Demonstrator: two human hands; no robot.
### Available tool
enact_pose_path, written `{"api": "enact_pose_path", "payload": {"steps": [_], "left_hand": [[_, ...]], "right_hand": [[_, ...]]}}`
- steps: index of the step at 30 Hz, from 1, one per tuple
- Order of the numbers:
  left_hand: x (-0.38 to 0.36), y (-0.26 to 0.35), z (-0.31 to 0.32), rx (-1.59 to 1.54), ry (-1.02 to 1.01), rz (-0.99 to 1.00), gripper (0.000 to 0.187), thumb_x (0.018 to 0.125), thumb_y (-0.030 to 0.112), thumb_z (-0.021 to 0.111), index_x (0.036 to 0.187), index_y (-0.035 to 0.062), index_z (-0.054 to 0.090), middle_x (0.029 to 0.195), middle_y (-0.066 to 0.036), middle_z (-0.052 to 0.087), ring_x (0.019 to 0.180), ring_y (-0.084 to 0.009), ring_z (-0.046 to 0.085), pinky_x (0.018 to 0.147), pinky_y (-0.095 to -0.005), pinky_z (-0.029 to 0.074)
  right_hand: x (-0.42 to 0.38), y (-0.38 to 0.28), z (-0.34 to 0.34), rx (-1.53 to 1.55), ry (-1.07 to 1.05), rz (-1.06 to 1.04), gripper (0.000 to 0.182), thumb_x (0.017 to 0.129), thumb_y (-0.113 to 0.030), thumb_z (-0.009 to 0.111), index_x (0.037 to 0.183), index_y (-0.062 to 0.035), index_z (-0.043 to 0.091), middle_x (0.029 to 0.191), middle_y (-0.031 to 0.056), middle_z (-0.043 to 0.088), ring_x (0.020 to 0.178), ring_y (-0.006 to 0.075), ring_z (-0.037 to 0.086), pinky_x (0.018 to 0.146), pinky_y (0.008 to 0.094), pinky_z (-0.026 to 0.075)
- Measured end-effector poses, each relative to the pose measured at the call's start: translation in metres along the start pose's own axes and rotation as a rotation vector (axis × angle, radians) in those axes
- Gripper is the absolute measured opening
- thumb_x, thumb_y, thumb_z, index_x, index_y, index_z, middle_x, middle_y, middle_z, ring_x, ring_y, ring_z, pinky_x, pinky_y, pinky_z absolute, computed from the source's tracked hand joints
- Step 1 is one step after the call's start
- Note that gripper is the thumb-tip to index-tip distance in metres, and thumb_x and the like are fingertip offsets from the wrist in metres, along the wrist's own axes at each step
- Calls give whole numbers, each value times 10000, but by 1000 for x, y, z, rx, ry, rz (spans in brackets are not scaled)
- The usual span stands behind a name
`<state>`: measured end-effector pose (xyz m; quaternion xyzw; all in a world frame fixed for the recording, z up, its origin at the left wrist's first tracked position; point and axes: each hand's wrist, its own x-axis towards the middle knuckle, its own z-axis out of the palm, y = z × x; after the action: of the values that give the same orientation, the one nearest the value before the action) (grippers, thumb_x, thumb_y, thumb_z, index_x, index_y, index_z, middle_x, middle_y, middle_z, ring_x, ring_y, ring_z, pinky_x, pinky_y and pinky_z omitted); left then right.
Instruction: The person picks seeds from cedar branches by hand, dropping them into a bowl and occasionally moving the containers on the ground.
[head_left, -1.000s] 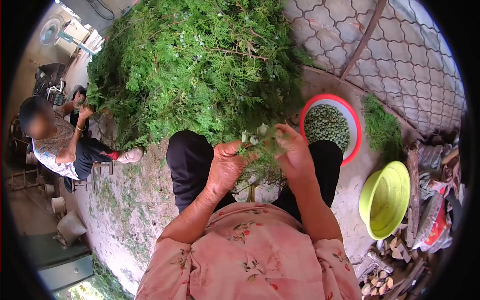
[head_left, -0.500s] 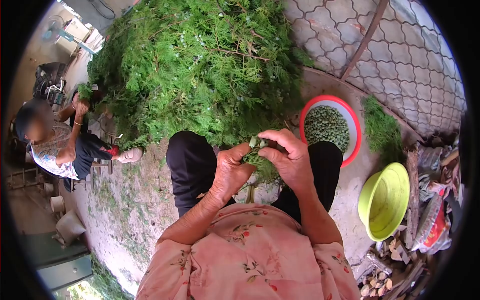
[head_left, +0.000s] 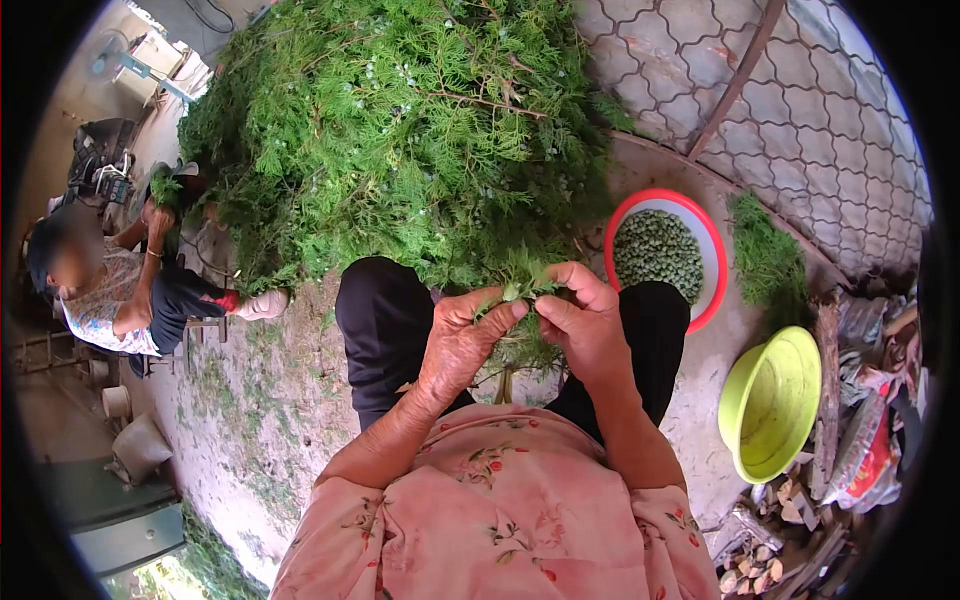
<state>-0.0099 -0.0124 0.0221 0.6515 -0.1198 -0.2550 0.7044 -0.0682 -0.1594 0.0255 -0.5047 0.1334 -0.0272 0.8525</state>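
Between my two hands, just above my lap, is a green conifer sprig (head_left: 522, 272) with scale-like leaves and a pale green cone by the fingertips. My left hand (head_left: 462, 340) is closed, its thumb and forefinger pinching the sprig from the left. From the right, my right hand (head_left: 592, 325) pinches at the same sprig with thumb and forefinger; whether a cone is between those tips is hidden. More greenery hangs below the hands. Beyond my knees rises a large heap of cut conifer branches (head_left: 400, 140). A red-rimmed basin (head_left: 721, 262) beside my right knee holds many small green cones (head_left: 657, 250).
A yellow-green basin (head_left: 770, 405) tilts at the right, near firewood (head_left: 765, 570) and bags (head_left: 865, 440). A small pile of sprigs (head_left: 765, 250) lies by the wire mesh (head_left: 830, 130). At the left a seated co-worker (head_left: 120, 285) holds a sprig (head_left: 165, 187).
The sprig has turned, so its leafy tip now stands up between my hands where cones showed before. My fingers have shifted their pinch. The view has moved slightly.
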Motion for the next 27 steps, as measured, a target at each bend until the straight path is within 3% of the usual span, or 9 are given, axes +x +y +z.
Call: {"api": "enact_pose_path", "payload": {"steps": [4, 6, 9, 11, 19, 22, 24, 25, 27], "left_hand": [[-1, 5, -4, 129, -6, 88, 154, 825, 137, 650, 882, -6, 654, 624, 67, 499, 603, -22, 390, 525, -205, 342], [-3, 13, -6, 64, -17, -27, 160, 820, 136, 654, 882, -12, 653, 627, 65, 505, 606, -19, 391, 529, -202, 343], [-3, 9, -8, 67, 9, 0, 174, 815, 147, 660, 874, -16, 650, 633, 60, 514, 608, -23, 395, 535, -208, 348], [-2, 6, -6, 52, 14, 8, 171, 813, 145, 660, 873, -15, 651, 635, 58, 518, 608, -26, 396, 536, -211, 350], [-2, 1, -4, 64, -7, 27, 163, 807, 138, 664, 866, -13, 650, 638, 56, 525, 597, -30, 390, 530, -209, 343], [-5, 1, 0, -36, 44, -57, 178, 818, 157, 659, 861, -15, 652, 633, 61, 519, 583, -25, 379, 515, -197, 327], [-7, 2, 2, 127, 22, -41, 178, 820, 148, 659, 872, -23, 657, 626, 68, 508, 570, -20, 364, 497, -196, 313], [-8, 3, 3, 127, 20, -41, 178, 820, 148, 659, 872, -23, 657, 626, 68, 508, 570, -20, 364, 497, -196, 313], [-9, 4, 3, 187, 67, -49, 166, 810, 120, 668, 886, -27, 659, 647, 60, 543, 587, -19, 394, 511, -199, 354]], "right_hand": [[7, 6, -4, 451, -43, 20, 127, 848, -36, 537, 973, -48, 518, 768, 34, 569, 595, 111, 520, 535, 238, 403], [5, 3, -6, 428, -23, -18, 130, 845, -47, 546, 972, -43, 518, 780, 43, 572, 600, 118, 521, 544, 244, 406], [7, -4, -7, 397, 11, -64, 156, 837, -78, 573, 977, -34, 518, 813, 62, 574, 625, 139, 531, 573, 264, 417], [9, -3, -12, 362, -114, -37, 198, 825, -97, 604, 996, -32, 528, 826, 54, 572, 650, 121, 537, 559, 253, 417], [6, 6, -4, 210, -12, 43, 195, 812, -72, 630, 993, -39, 567, 782, 14, 559, 627, 62, 517, 517, 200, 383], [6, 8, -2, -120, 93, -88, 134, 818, -56, 613, 946, -37, 580, 755, 12, 563, 620, 59, 517, 517, 195, 382], [16, 17, -6, -882, 351, -876, 95, 826, -28, 579, 921, -39, 586, 779, 26, 574, 632, 76, 522, 525, 196, 385], [17, 14, -10, -905, 460, -871, 109, 827, 2, 546, 919, -40, 588, 829, 41, 578, 663, 103, 531, 540, 207, 396], [10, 1, -23, -322, 400, -296, 98, 833, 4, 533, 904, -38, 586, 869, 60, 574, 653, 111, 527, 531, 211, 391]]}}
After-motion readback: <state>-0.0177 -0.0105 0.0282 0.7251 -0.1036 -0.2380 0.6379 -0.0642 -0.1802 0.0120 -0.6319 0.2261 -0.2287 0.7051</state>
